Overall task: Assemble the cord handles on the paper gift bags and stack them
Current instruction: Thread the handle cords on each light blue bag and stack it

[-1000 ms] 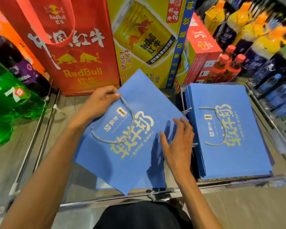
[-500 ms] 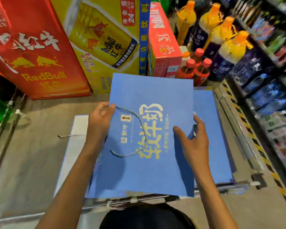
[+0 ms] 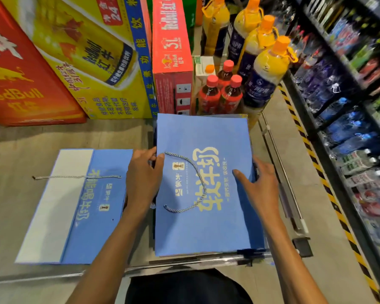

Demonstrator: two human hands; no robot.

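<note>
Bare forearms, no sleeves; dark garment (image 3: 184, 286) at the lap.

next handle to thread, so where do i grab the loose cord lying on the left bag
Pinch the loose cord near its right end, from above: it lies straight and flat across the left bag, and that end is nearest the left hand, which grips the top bag by its edge.

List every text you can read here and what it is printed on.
"RedBull": red gift bag, left.
"24" and "RedBull 红牛": yellow carton.
"3L" and "RedBull 红牛": red box.
"蒙牛": top blue bag.
Its large yellow characters, the bottle labels and the shelf goods: too stylised or blurred to read surely.
</note>
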